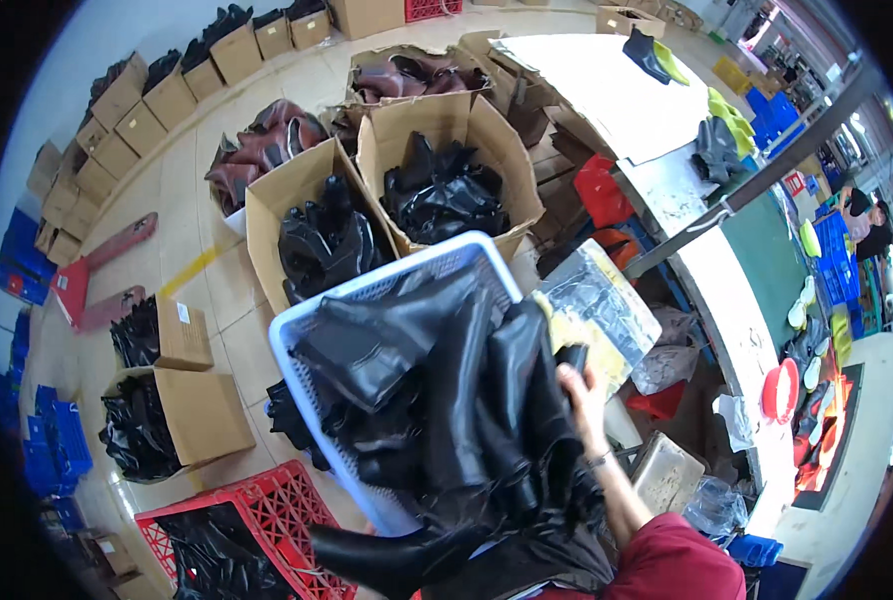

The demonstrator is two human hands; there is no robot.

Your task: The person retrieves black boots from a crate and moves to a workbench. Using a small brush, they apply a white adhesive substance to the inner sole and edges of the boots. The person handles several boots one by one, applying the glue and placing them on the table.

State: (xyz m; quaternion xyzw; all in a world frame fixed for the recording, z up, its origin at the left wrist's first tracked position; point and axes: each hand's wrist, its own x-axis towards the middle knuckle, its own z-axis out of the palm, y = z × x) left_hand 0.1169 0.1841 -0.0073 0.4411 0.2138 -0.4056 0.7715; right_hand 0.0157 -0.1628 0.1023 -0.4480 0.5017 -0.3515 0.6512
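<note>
A light-blue plastic basket [307, 415] is in front of me, tilted and heaped with black boots [457, 380]. At its right side my right hand [582, 390] is closed around the dark end of one of these boots; part of the grip is hidden. Of my left hand only a sliver of skin [371, 528] shows beside the basket's lower left edge, and its fingers are hidden. One black boot [387, 560] pokes out over the near side, close to my body.
Cartons [527, 190] of black boots stand beyond the basket, with brown-red boots [267, 150] behind. A red crate [267, 500] sits at the near left, below more cartons [207, 425]. Along the right runs a workbench [712, 280] with a metal post [702, 230]. A red pallet jack [87, 285] stands far left.
</note>
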